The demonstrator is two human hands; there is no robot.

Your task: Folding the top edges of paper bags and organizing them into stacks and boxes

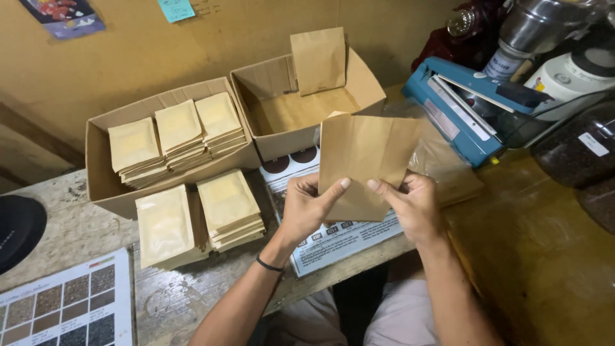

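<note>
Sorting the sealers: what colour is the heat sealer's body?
Blue, or teal, heat sealer, with a dark handle; seen in the head view.

We are at a small packing bench, likely in a coffee or spice workshop. Cardboard boxes [102, 160] hold stacks of flat kraft pouches [176, 134], and more stacks [227, 208] lie on the worn wooden table [173, 301]. A blue heat sealer [464, 112], a grinder [544, 32] and jars of dark beans [580, 150] stand at our right; a chart of samples [64, 307] lies at our left.
</note>
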